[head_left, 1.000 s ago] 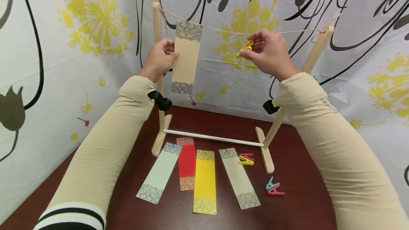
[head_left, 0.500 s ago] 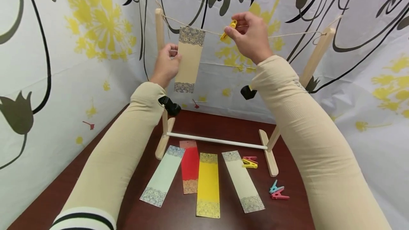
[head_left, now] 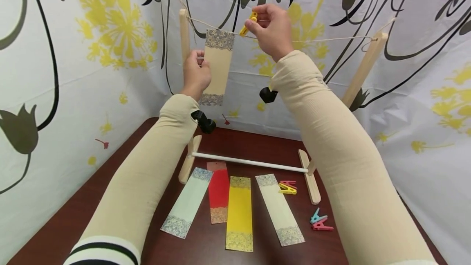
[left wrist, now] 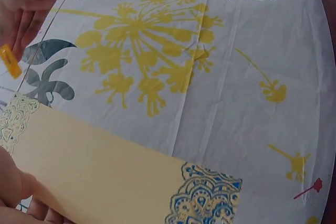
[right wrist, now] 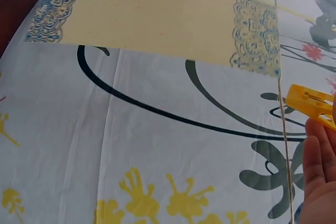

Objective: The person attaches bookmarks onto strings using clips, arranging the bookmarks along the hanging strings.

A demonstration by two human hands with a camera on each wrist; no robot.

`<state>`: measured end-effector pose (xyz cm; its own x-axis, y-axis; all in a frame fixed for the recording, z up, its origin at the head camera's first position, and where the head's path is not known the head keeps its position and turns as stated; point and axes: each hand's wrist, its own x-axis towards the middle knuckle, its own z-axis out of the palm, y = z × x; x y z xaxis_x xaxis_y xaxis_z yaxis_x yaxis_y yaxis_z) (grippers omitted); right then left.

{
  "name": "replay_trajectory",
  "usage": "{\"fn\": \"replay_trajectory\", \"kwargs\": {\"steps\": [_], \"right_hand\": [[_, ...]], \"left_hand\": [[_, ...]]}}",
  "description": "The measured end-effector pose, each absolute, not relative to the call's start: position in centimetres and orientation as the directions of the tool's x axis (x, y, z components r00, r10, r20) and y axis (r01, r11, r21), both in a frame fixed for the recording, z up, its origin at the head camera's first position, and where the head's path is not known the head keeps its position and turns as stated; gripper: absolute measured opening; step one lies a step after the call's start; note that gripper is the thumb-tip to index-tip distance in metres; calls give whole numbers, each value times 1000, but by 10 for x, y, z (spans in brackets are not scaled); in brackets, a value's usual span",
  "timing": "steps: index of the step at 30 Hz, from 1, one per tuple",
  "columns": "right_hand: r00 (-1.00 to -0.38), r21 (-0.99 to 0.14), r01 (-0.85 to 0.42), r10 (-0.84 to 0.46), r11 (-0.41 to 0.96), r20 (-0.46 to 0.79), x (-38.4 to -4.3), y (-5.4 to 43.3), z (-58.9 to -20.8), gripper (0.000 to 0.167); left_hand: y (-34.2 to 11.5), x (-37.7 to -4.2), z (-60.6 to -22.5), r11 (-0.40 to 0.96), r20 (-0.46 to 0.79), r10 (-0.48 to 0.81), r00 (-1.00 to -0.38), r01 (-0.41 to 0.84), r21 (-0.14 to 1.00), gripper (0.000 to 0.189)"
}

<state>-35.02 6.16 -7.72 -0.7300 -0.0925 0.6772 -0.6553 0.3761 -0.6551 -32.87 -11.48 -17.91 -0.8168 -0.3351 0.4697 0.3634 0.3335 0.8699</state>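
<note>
My left hand [head_left: 196, 72] pinches the left edge of a cream bookmark [head_left: 218, 62] with lacy patterned ends. The bookmark hangs upright, its top edge at the string [head_left: 316, 40]. In the right wrist view the string runs past that top end of the bookmark [right wrist: 157, 22]. My right hand [head_left: 274, 30] pinches a yellow clothespin [head_left: 248, 24] between thumb and fingers, just right of the bookmark's top corner. The clothespin [right wrist: 310, 100] is beside the string and apart from the bookmark. In the left wrist view the clothespin [left wrist: 10, 61] also shows near the patterned end.
Wooden posts [head_left: 362, 70] joined by a white rod [head_left: 250, 161] hold the string. On the dark table lie a pale green bookmark [head_left: 187, 203], a red one [head_left: 218, 191], a yellow one [head_left: 239, 214] and an off-white one [head_left: 279, 209]. Loose clothespins [head_left: 288, 188] and others [head_left: 320, 221] lie right.
My right hand has moved left along the string with the yellow clothespin, up close to the bookmark's top corner. The left hand still holds the bookmark in nearly the same place.
</note>
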Motion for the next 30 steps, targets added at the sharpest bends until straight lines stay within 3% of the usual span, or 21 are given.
{"fn": "replay_trajectory", "kwargs": {"steps": [8,16,23,30], "right_hand": [[-725,-635,-652,-97,413,682,-357,42,-70,35],[-745,-632,-633,-132,447,654,-358,25,-63,36],[-699,-577,-678,-158,455,697,-357,16,-61,31],[-659,-596,-722,-88,350,747,-359,15,-57,18]], "left_hand": [[-112,-333,-181,341,472,-398,-786,351,872,26],[-103,-336,-183,258,487,-489,-724,413,873,26],[-97,-340,-178,253,477,-566,-673,409,877,26],[-92,-340,-177,252,451,-596,-664,379,890,23]]}}
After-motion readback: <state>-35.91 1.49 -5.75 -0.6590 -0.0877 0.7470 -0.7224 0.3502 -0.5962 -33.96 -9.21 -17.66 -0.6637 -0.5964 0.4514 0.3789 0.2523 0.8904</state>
